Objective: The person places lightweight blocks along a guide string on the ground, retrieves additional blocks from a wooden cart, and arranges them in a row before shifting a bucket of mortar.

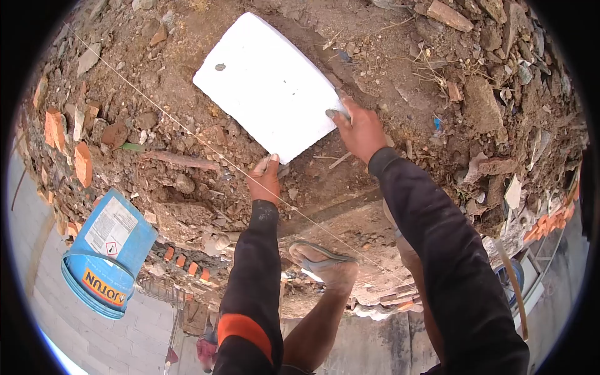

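1. Evidently, the white block (269, 87) is in two-handed hold, extending forward and leftward from the fingers; whether it rests fully on the rubble-strewn soil (387, 65) cannot be determined.
2. The left hand (264, 180) grips the corner nearest the body, thumb on the upper face; the fingers beneath are partly hidden.
3. The right hand (362, 132) grips the right-hand corner, thumb likewise on top, fingertips beneath not visible.
4. Handling, by judgement: the block appears stiff, with crumbly edges liable to chip; the weight is uncertain, and a dusty face could slip. Grip beneath opposite edges, away from corners, is advised; the present hold leaves the far end unsupported by fingers.
5. A taut string (178, 122) runs past the left fingers; contact cannot be confirmed.
6. Well apart from the left fingers, leftward and bodyward, is a blue Jotun bucket (109, 253); brick fragments (83, 164) lie farther forward, also leftward.
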{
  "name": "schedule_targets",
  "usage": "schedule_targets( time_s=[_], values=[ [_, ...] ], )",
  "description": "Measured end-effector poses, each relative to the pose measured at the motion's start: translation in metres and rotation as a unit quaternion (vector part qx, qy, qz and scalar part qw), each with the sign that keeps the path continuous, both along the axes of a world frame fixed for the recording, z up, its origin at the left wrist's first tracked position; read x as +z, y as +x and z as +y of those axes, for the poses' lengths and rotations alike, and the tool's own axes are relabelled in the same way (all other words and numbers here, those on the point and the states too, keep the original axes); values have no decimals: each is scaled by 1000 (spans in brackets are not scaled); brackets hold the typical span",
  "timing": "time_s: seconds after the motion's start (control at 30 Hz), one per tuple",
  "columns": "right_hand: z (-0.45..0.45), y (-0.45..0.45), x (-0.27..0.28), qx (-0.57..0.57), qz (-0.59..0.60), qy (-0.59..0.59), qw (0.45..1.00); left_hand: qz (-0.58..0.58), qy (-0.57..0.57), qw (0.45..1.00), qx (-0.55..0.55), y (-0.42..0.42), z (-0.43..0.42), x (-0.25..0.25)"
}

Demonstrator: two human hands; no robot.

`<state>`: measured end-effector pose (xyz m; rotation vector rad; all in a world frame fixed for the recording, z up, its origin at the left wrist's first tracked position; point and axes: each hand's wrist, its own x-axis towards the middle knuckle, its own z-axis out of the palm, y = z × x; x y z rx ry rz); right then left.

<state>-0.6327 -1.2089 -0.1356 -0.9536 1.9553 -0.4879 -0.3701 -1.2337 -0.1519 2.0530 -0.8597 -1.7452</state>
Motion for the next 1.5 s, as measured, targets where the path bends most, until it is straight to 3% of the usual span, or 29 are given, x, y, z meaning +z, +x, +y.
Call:
schedule_targets(
  time_s=[0.2,0.5,0.6,0.63,0.67,0.77,0.8,0.83,0.87,0.93,1.0,1.07,1.1,1.17,1.2,1.3,1.37,1.43,1.5],
  values=[
    [-2,1,2,-23,-17,-2,1000,37,41,998,-24,5,-5,5],
    [-3,-5,12,70,27,58,995,13,47,999,-16,-7,2,6],
    [-6,-6,-3,69,6,23,997,-14,-3,999,-46,20,21,-38],
    [4,-8,-3,49,-16,0,999,1,10,1000,-22,14,15,-23],
    [6,-6,-3,84,49,30,995,26,35,999,-2,1,5,-1],
    [-1,6,20,18,74,76,994,-34,111,986,-117,14,-14,-1],
    [0,13,25,-14,75,95,992,-51,76,978,-185,30,-14,-11],
    [6,13,54,-41,53,95,993,-83,38,974,-208,67,-11,-32],
    [15,19,83,-69,23,94,993,-63,90,988,-108,41,-14,25],
    [50,23,125,-65,-11,63,996,-68,69,992,-84,57,-4,74],
    [101,18,161,19,-40,84,996,-119,36,990,-69,69,22,129],
    [173,8,188,45,-55,114,991,-192,31,972,-130,128,53,152],
    [217,-7,208,58,-7,107,993,-227,89,959,-144,123,62,193],
    [315,-35,262,-52,52,218,973,-260,111,939,-196,135,75,250],
    [372,-46,299,-80,76,283,953,-274,103,927,-233,142,79,268],
    [543,-43,437,-137,75,518,841,-243,27,946,-212,155,79,295],
    [643,-15,512,-215,69,599,769,-247,132,932,-228,110,67,363],
    [682,15,580,-305,89,616,721,-245,101,936,-233,109,58,379],
    [722,53,601,-347,96,618,699,-274,54,933,-228,113,53,393]
  ],
)
